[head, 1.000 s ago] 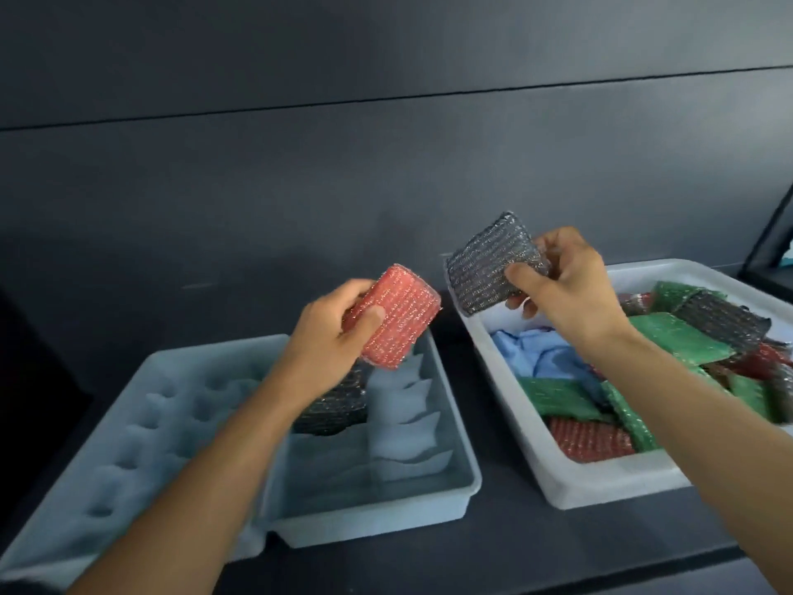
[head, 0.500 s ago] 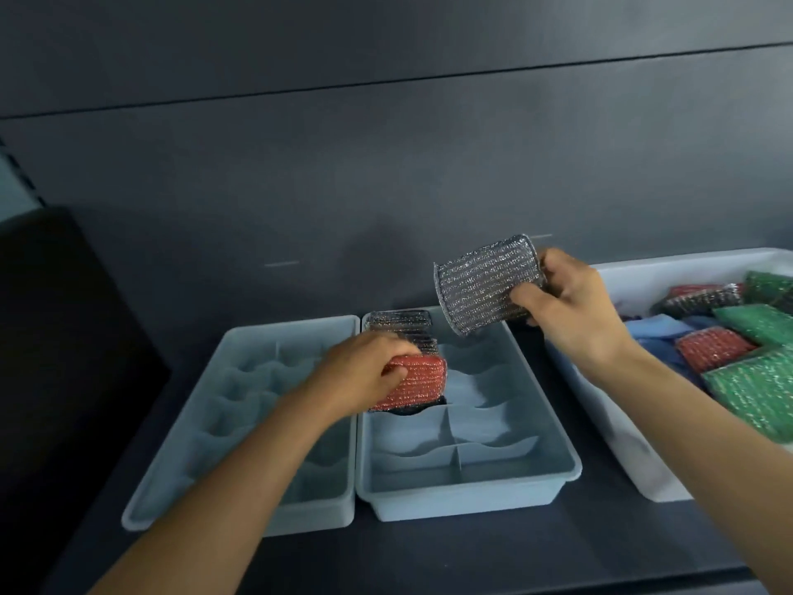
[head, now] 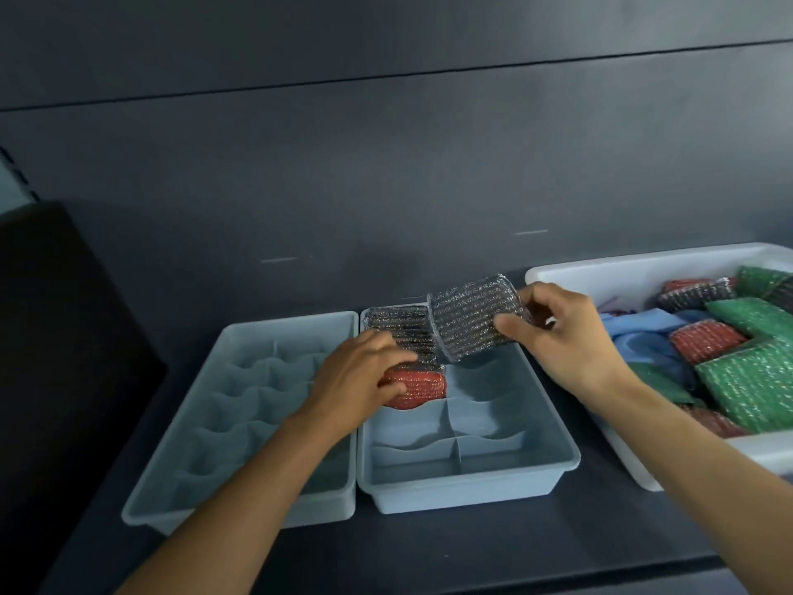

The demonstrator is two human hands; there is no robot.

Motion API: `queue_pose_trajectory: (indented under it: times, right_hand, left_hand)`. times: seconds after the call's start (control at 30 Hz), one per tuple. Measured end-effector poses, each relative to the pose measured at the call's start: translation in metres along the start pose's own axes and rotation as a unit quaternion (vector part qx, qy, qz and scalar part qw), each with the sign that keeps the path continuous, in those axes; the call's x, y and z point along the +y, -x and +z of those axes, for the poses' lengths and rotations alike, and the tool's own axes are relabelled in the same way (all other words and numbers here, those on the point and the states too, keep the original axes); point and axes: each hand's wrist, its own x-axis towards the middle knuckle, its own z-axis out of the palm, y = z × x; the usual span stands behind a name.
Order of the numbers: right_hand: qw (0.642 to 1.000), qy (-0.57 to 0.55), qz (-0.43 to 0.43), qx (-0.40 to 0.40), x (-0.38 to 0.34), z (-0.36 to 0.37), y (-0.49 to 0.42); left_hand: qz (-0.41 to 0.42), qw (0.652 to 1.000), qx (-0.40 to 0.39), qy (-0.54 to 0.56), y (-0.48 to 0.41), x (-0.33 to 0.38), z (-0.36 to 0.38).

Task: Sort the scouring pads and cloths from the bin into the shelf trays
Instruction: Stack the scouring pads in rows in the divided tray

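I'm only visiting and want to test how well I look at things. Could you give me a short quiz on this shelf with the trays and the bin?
1. True or false: the right hand holds a green scouring pad.
2. The red scouring pad under the left hand sits in: A) the left tray; B) the right divided tray; C) the white bin.
3. Fill in: the cloth in the white bin is ____.
Key: 1 false, it holds a silver scouring pad; 2 B; 3 blue.
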Motion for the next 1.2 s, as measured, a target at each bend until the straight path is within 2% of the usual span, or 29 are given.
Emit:
queue_pose_trajectory:
  times: [0.07, 0.17, 0.23, 0.3, 0.37, 0.4, 0.43, 0.47, 0.57, 0.63, 0.77, 0.87, 1.0, 1.1, 1.2]
  right_hand:
    - [0.999, -0.012, 0.015, -0.032, 0.002, 0.002, 0.006]
    - [0.994, -0.045, 0.020, -0.094, 0.000, 0.012, 0.016]
    - [0.991, -0.029, 0.009, -0.129, 0.004, 0.022, 0.020]
    - [0.987, 0.004, 0.006, -0.162, 0.011, 0.030, 0.023]
    - [0.982, 0.045, -0.007, -0.185, 0.016, 0.036, 0.024]
    - [0.978, 0.070, -0.013, -0.198, 0.018, 0.039, 0.024]
    - [0.973, 0.092, -0.017, -0.212, 0.020, 0.042, 0.025]
    - [0.968, 0.111, -0.019, -0.225, 0.020, 0.045, 0.025]
    - [0.958, 0.146, -0.023, -0.247, 0.019, 0.056, 0.024]
    - [0.956, 0.170, -0.028, -0.240, 0.016, 0.062, 0.023]
    - [0.950, 0.221, -0.052, -0.216, 0.012, 0.070, 0.022]
    - [0.932, 0.286, -0.068, -0.213, 0.012, 0.073, 0.024]
    - [0.903, 0.360, -0.087, -0.217, 0.016, 0.072, 0.024]
    - [0.894, 0.365, -0.072, -0.248, 0.016, 0.071, 0.021]
    - [0.909, 0.323, -0.062, -0.255, 0.011, 0.054, 0.021]
  left_hand:
    - [0.002, 0.999, 0.022, 0.027, 0.007, -0.009, -0.001]
    - [0.003, 1.000, -0.008, 0.029, 0.011, -0.013, 0.000]
    - [-0.022, 0.999, -0.021, 0.036, 0.007, -0.015, -0.003]
    - [-0.096, 0.986, 0.000, 0.138, 0.005, -0.019, -0.008]
    - [-0.158, 0.936, 0.025, 0.313, 0.010, -0.018, -0.014]
    - [-0.164, 0.917, 0.025, 0.363, 0.013, -0.017, -0.015]
    - [-0.158, 0.916, 0.013, 0.369, 0.016, -0.014, -0.018]
    - [-0.146, 0.923, -0.002, 0.356, 0.020, -0.011, -0.018]
    - [-0.119, 0.968, -0.006, 0.222, 0.023, -0.008, -0.018]
    - [-0.118, 0.978, -0.011, 0.171, 0.025, -0.007, -0.017]
    - [-0.106, 0.984, 0.014, 0.143, 0.026, -0.007, -0.015]
    - [-0.085, 0.991, 0.025, 0.095, 0.026, -0.005, -0.014]
    - [-0.051, 0.998, -0.018, 0.017, 0.024, 0.003, -0.010]
    - [-0.068, 0.996, -0.058, -0.015, 0.020, 0.003, -0.010]
    - [-0.080, 0.995, -0.055, -0.025, 0.018, 0.005, -0.014]
